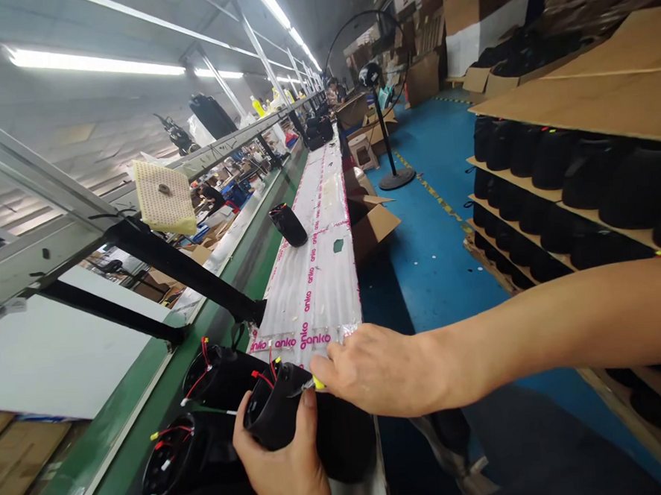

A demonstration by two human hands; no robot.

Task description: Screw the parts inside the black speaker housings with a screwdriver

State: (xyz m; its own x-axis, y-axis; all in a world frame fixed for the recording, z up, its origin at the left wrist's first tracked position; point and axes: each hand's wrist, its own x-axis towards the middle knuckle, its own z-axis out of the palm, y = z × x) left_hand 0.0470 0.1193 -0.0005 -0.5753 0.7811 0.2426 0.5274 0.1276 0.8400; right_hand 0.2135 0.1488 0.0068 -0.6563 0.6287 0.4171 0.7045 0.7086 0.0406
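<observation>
A black cylindrical housing (276, 411) with red wires and yellow connectors at its open top is held by my left hand (287, 459), thumb on one side and fingers on the other. My right hand (377, 368) is closed around a small tool with a yellow handle (318, 383). The tool's thin metal tip touches the housing's upper rim, near my left thumb. Several similar black housings (172, 451) with red wires stand just left of my left hand. Another dark rounded piece (346, 437) is below my right hand.
A long bench covered with printed plastic (329, 277) runs ahead, with one black housing (288, 225) lying farther up. A green conveyor (122, 410) and metal frame are at left. A standing fan (387, 124), cartons and stacked black pieces (551, 196) are at right.
</observation>
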